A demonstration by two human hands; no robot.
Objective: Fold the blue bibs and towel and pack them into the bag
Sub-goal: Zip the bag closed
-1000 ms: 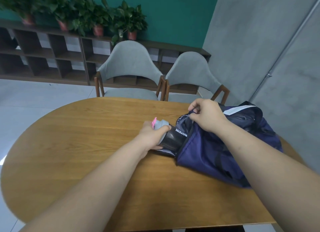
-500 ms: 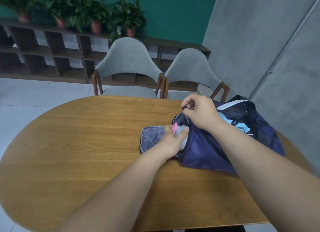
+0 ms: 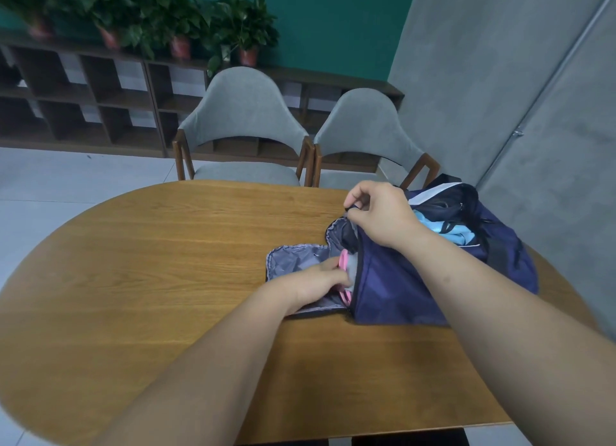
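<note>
The dark blue bag (image 3: pixel 416 285) lies at the right end of the table (image 3: pixel 166 279), with light blue cloth (image 3: pixel 443 232) showing in its open top. The right hand (image 3: pixel 380 215) pinches the upper rim of the side pocket with thumb and fingers. The left hand (image 3: pixel 320 279) has its fingers bent round a pink and grey cap (image 3: pixel 348 262) in the pocket mouth, above the opened grey flap (image 3: pixel 293 259). Two grey chairs (image 3: pixel 243 112) stand behind the far edge.
</note>
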